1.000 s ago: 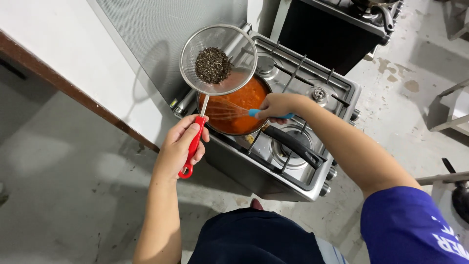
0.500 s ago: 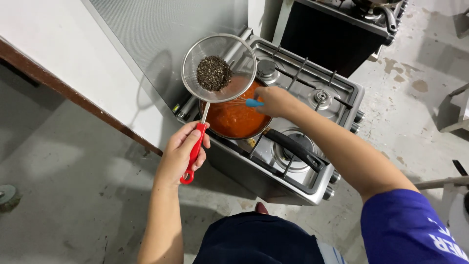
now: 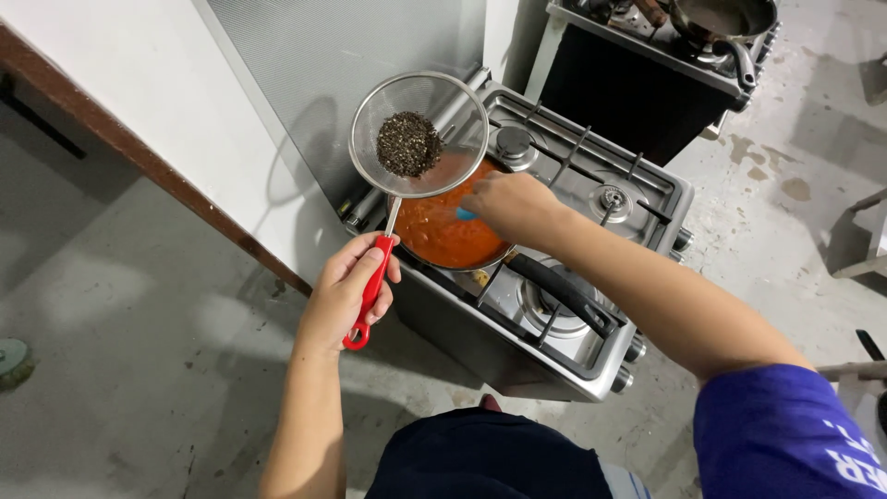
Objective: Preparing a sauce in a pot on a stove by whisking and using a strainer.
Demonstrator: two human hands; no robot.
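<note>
Strainer (image 3: 418,136): round wire mesh, red handle; held level just above the far-left rim of the pan, over the stove's left side.
Contents: dark clump of seeds (image 3: 407,144) resting in the mesh, drained.
Left hand (image 3: 344,294): fingers wrapped tight round the red handle.
Right hand (image 3: 511,205): closed on a blue-handled utensil (image 3: 467,213) over the pan; the tool's working end is hidden.
Pan (image 3: 450,233): black long handle pointing near-right, filled with orange-red sauce.
Progress: solids sit caught in the mesh and sauce lies in the pan, so straining looks largely done; the seeds remain to be put somewhere.
Stove (image 3: 591,199): steel gas range, other burners bare.
Surroundings: second pan (image 3: 722,18) far right on a dark unit; white wall left; stained concrete floor.
Obstructions: the strainer covers part of the pan.
</note>
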